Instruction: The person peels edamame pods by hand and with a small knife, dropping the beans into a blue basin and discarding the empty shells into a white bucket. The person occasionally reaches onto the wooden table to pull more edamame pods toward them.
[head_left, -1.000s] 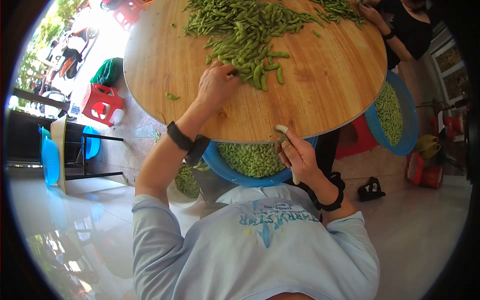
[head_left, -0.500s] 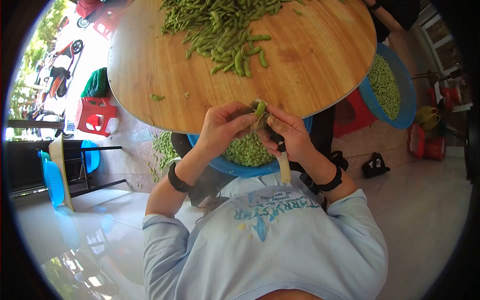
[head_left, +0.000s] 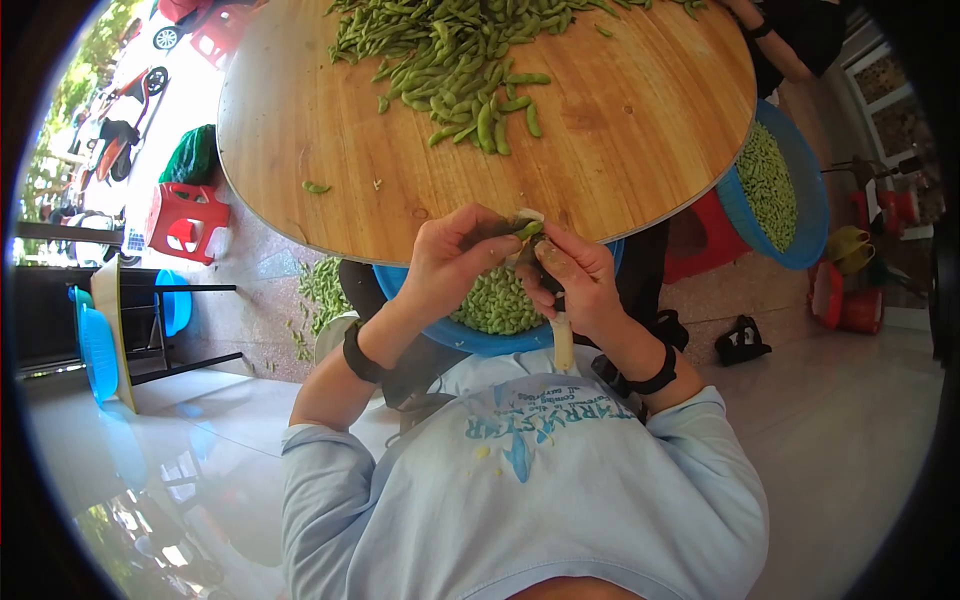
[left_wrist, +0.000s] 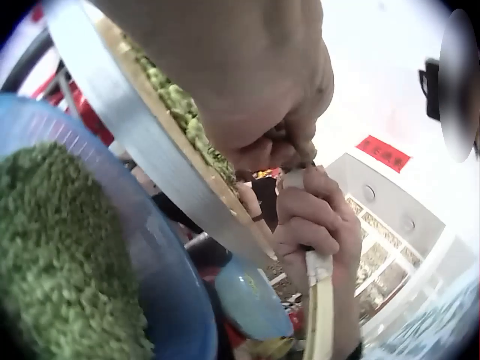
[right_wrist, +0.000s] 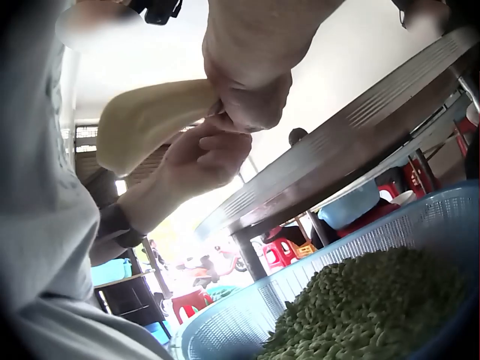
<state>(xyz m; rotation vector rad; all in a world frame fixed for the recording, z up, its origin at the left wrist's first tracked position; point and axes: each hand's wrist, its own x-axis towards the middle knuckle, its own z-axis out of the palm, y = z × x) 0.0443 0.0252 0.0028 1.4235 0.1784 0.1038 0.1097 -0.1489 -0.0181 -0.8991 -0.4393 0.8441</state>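
My left hand pinches a green soybean pod between thumb and fingers at the table's near edge. Against it, my right hand curls round a tool with a long pale handle; the handle sticks out below the fist, and its working end is hidden by fingers. Something white shows at the right fingertips. In the left wrist view, white wrapping covers part of the handle. Below both hands is a blue basin holding shelled green beans.
A pile of pods lies on the round wooden table, with one loose pod to the left. Another blue basin of beans stands at the right. Red stool at left; another person's arm at upper right.
My left hand has come back from the pile to my right hand, bringing a pod. Over the last half second the pod has sunk lower between the fingers.
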